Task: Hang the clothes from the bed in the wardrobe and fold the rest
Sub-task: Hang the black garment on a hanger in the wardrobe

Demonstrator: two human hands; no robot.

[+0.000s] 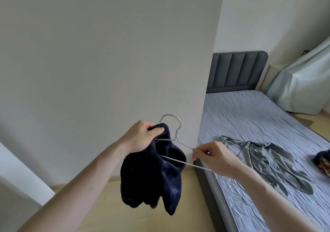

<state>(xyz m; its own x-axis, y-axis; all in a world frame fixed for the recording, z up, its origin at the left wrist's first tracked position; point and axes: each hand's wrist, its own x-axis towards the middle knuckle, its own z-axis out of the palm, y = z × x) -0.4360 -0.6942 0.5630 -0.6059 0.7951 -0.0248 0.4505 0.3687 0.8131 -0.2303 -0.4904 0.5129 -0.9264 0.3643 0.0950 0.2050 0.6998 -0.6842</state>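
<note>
Navy garment (151, 180) bunched and hanging below left hand (141, 139), fingers curled tight round its top edge and one shoulder of wire hanger (175, 137). To the right, right hand (212, 157) pinching hanger's other end, clear of fabric. Best done by holding that end steady, spreading the opening, sliding cloth across. Beyond right hand, grey garment (264, 160) flat on bed (250, 117), awaiting its turn.

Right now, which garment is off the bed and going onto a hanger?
The dark navy garment, gripped by the left hand with the wire hanger threaded through it. The grey garment lies spread on the mattress.
</note>
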